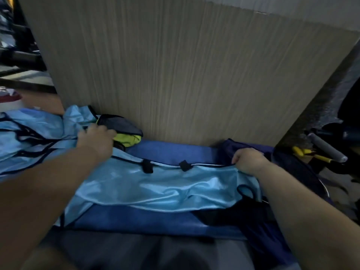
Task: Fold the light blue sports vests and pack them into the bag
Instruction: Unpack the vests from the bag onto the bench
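A light blue sports vest with dark trim lies spread sideways across a blue mat in front of me. My right hand grips its far right corner with curled fingers. My left hand holds the vest's far left edge, close to a black and yellow-green bag. A heap of more light blue vests lies to the left. A dark navy bag or cloth lies at the right end of the mat.
A tall wood-grain panel stands directly behind the mat. To the right, dark gear with a grey padded handle and yellow-handled tools lies on the floor. Dark shelving sits at the far left.
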`<state>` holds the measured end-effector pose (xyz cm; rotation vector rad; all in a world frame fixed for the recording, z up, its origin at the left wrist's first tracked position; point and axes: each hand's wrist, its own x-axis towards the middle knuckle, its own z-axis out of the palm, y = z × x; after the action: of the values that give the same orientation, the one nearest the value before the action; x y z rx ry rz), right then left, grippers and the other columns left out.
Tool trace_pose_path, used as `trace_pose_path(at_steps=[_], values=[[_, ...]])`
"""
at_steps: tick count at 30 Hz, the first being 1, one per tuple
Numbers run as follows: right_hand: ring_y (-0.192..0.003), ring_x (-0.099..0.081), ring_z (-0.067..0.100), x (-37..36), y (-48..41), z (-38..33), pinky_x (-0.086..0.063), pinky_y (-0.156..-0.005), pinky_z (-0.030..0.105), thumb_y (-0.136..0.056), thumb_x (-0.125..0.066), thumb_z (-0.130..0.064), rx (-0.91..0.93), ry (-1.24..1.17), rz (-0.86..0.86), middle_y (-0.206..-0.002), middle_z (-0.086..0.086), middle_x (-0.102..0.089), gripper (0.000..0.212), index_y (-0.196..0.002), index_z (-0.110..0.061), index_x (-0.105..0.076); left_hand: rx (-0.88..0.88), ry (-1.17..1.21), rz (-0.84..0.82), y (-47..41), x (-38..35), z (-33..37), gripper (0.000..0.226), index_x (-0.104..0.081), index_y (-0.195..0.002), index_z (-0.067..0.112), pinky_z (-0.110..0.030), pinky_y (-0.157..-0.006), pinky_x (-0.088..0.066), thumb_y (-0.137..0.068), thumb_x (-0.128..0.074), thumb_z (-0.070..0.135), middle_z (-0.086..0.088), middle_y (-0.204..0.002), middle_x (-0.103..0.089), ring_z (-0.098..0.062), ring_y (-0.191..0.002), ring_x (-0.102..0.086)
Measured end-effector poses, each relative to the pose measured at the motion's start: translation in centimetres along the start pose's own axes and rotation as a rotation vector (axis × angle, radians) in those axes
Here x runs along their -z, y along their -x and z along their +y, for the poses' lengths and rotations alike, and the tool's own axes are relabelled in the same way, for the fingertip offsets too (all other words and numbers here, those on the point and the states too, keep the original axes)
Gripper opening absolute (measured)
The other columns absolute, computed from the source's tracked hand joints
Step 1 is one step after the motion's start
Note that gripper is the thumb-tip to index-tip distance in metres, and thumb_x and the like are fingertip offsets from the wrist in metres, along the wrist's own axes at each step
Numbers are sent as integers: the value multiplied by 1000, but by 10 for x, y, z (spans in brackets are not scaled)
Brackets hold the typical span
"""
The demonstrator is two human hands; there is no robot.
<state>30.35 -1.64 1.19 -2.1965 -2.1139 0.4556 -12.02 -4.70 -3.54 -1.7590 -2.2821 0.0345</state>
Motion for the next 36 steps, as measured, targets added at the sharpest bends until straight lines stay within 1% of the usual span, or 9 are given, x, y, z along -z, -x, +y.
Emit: trace_pose_path(at_steps=[6, 12, 15, 20, 25, 28, 30, 32, 36], values=[[-114, -59, 30, -14, -1, 10, -47, -91, 33, -89, -59, -12, -19, 29, 84, -123, 8, -64, 32, -120, -19, -65, -365, 440, 99, 75, -12, 97, 35, -67, -102, 10, -48, -76, -53, -73, -51, 21, -9, -99, -65, -37, -93, -58], [-101, -55, 21, -6, 8, 33, -43, -86, 33, -84, -74, -35, -66, -156, 111, -119, 6, -63, 43, -119, -12, -63, -411, 463, -205, 103, -31, 129, 112, -38, -142, 31, -35, -112, -26, -58, 6, 91, 10, -149, -37, -17, -138, -30], [-91, -57, 22, -6, 17, 45, -44, -87, 36, -85, -73, -37, -105, -249, 120, -101, 10, -65, 36, -102, -7, -65, -454, 426, -227, 109, -24, 132, 125, -25, -148, 34, -37, -117, -17, -47, 12, 98, 10, -158, -22, -20, -146, -16], [-82, -59, 24, -13, 31, 66, -41, -78, 35, -93, -64, -37, -120, -454, 36, -83, 10, -63, 27, -82, -12, -59, -597, 540, 7, 135, -3, 161, 73, -48, -134, 27, -36, -104, -34, -76, -27, 66, 8, -134, -51, -18, -129, -44], [-85, -61, 29, -43, 22, 97, -45, -79, 39, -85, -67, -32, -199, -554, 46, -89, 11, -64, 28, -105, -19, -54, -613, 644, 217, 153, 10, 199, 62, -47, -124, 28, -28, -94, -37, -64, -42, 40, 9, -117, -61, -13, -113, -43], [-78, -66, 24, -50, 23, 98, -49, -73, 34, -69, -75, -34, -158, -649, 7, -86, 7, -70, 49, -108, -6, -66, -692, 703, 96, 158, 34, 224, 69, -34, -142, 30, -23, -107, -15, -74, -49, 30, 9, -141, -42, -12, -131, -27], [-73, -67, 19, -47, 29, 87, -49, -68, 30, -73, -75, -23, -117, -683, -1, -84, 7, -73, 25, -94, -9, -72, -751, 704, -53, 157, 44, 242, 75, -22, -149, 33, -26, -114, -10, -82, -56, 29, 11, -152, -25, -12, -139, -19], [-71, -63, 19, -50, 26, 84, -48, -67, 31, -81, -71, -17, -87, -664, 42, -80, 7, -71, 6, -81, -11, -71, -777, 702, -115, 153, 49, 259, 79, -19, -150, 34, -28, -116, -14, -84, -62, 30, 11, -155, -20, -14, -140, -21], [-78, -60, 22, -57, 25, 87, -52, -78, 42, -90, -64, -24, -119, -807, 144, -84, 11, -69, 19, -89, -5, -70, -696, 804, -55, 142, 42, 282, 64, -41, -143, 29, -25, -108, -28, -85, -64, 19, 8, -145, -39, -18, -131, -40]])
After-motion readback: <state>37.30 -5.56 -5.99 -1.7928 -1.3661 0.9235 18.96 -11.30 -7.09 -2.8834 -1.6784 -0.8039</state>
